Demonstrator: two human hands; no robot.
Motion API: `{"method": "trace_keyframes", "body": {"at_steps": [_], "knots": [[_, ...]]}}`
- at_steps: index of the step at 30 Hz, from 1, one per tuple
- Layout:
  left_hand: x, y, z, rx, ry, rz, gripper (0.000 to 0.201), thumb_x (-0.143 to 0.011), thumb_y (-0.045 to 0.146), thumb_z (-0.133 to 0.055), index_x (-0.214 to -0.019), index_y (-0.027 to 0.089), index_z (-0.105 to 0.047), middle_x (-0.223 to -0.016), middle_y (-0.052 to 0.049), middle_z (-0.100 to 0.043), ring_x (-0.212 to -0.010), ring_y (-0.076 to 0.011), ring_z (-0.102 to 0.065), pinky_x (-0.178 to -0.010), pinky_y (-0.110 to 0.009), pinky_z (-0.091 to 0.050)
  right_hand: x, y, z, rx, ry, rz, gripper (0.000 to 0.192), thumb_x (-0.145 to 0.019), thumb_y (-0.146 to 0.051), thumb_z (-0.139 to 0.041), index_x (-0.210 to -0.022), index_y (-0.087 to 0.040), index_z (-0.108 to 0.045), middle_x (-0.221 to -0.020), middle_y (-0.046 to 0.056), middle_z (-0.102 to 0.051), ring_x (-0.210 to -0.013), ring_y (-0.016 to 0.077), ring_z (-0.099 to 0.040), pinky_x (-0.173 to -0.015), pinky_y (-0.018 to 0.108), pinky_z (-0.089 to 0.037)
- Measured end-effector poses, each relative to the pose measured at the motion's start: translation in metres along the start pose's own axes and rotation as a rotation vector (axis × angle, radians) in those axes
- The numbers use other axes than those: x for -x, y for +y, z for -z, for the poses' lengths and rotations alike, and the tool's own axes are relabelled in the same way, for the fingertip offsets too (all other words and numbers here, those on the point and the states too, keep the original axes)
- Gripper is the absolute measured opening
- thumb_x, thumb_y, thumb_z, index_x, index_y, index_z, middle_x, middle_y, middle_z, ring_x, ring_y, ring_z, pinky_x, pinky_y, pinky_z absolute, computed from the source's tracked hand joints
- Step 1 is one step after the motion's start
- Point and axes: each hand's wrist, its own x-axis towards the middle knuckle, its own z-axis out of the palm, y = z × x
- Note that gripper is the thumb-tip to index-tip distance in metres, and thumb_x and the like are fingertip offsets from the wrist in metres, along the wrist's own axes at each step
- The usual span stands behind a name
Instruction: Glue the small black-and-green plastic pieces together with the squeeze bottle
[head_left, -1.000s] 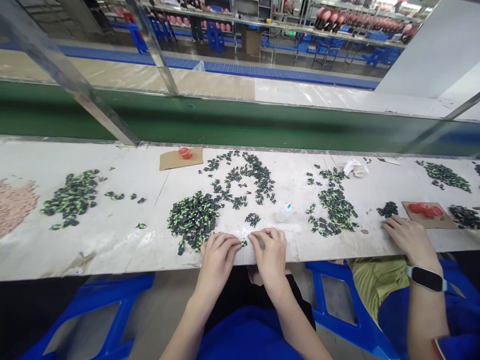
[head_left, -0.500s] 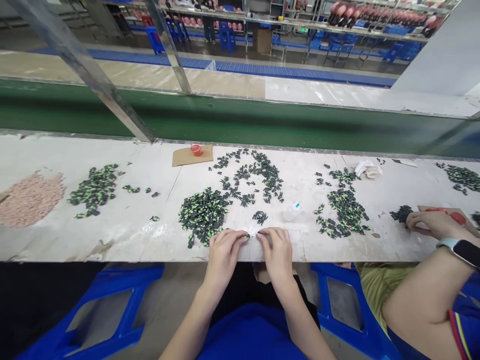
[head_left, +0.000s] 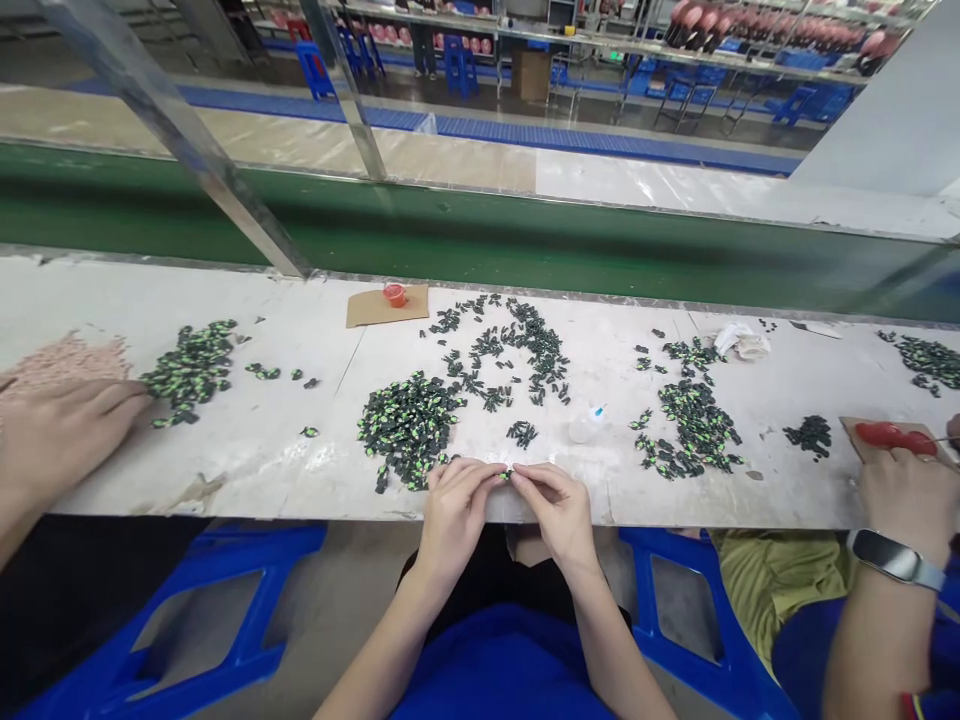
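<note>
My left hand (head_left: 459,502) and my right hand (head_left: 553,505) meet fingertip to fingertip near the table's front edge. Between them is a small black-and-green piece (head_left: 505,475), pinched in my left fingers. My right thumb and forefinger are closed against its other end; whether they hold a separate part is too small to tell. Beside my left hand lies a big pile of black-and-green pieces (head_left: 409,425). A little cluster of small black parts (head_left: 521,433) sits just beyond my fingers, and a clear bottle with a blue tip (head_left: 589,425) stands to the right.
Loose black parts (head_left: 544,350) spread behind. A red cup (head_left: 394,295) rests on cardboard (head_left: 367,309). More black-and-green pieces (head_left: 697,425) lie right. A co-worker's hand (head_left: 75,430) is left by pinkish pieces (head_left: 75,360); another's hand (head_left: 904,495) is right at red items (head_left: 892,437).
My right hand has come left, so both hands' fingertips now meet at the piece. A co-worker's hand has appeared at left; the right co-worker's hand has left the black parts.
</note>
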Motion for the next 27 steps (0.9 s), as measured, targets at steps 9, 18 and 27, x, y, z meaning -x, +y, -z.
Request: {"method": "trace_keyframes", "body": {"at_steps": [9,18,27], "knots": [[-0.005,0.007,0.003,0.024,-0.014,-0.109,0.021,-0.092,0.016,-0.045,-0.091,0.023,-0.065,-0.082,-0.001,-0.073,-0.079,-0.0173,-0.063,-0.076,-0.033,-0.037,-0.002,-0.005,0.009,-0.002,-0.074,-0.045,0.011,-0.072,-0.031,-0.071,-0.076,-0.023,-0.077,-0.074,0.003,-0.069,-0.072,0.0176,-0.068,-0.065,0.029,-0.056],[-0.013,0.02,0.008,0.019,-0.073,-0.245,0.024,-0.094,0.011,-0.041,-0.091,0.021,-0.063,-0.077,0.001,-0.072,-0.077,-0.0149,-0.062,-0.071,-0.033,-0.029,0.004,-0.008,0.023,0.102,-0.169,-0.01,0.019,-0.08,-0.035,-0.062,-0.074,-0.018,-0.068,-0.075,0.002,-0.065,-0.067,0.0148,-0.063,-0.058,0.024,-0.051],[-0.014,0.032,0.012,0.004,-0.02,-0.4,0.026,-0.093,0.005,-0.039,-0.091,0.019,-0.061,-0.077,0.002,-0.071,-0.075,-0.0147,-0.057,-0.071,-0.033,-0.027,0.009,-0.013,0.021,0.061,-0.152,0.067,0.019,-0.079,-0.029,-0.058,-0.064,-0.019,-0.052,-0.063,-0.002,-0.051,-0.058,0.0113,-0.048,-0.055,0.023,-0.042]]}}
